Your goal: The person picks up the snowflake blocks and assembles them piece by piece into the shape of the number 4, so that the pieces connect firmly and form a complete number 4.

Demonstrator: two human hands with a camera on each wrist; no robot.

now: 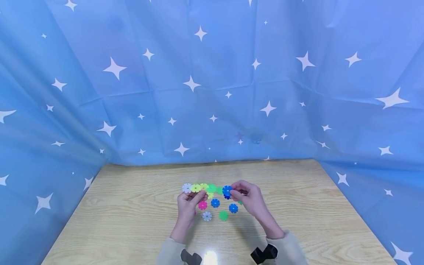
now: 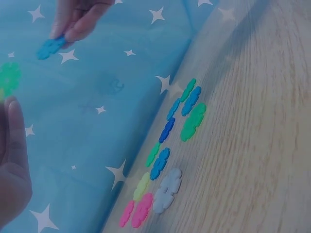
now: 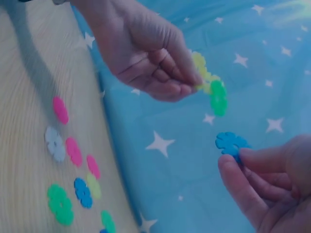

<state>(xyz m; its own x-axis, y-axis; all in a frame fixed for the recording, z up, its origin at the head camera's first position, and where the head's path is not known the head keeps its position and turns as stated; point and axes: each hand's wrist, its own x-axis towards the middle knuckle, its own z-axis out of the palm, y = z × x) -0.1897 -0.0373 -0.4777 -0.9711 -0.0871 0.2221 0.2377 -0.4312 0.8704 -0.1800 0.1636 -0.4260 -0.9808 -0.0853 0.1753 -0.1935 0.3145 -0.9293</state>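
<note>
My left hand (image 1: 188, 206) pinches a row of joined notched plastic discs above the table. In the head view the row runs from a pale white disc (image 1: 187, 188) through yellow discs (image 1: 195, 188) to a green disc (image 1: 211, 188) at its right end. A blue notched disc (image 3: 230, 143) sits between the thumb and fingertips of my right hand (image 1: 250, 197). That blue disc is apart from the green end, with a gap between them in both wrist views. My left palm hides part of the row in the left wrist view.
Loose discs lie on the wooden table (image 1: 132, 221) below my hands: pink (image 1: 202, 205), blue (image 1: 215, 202), white (image 1: 207, 216), green (image 1: 223, 215) and others. A blue curtain with white stars (image 1: 212, 92) hangs behind the table and along both sides.
</note>
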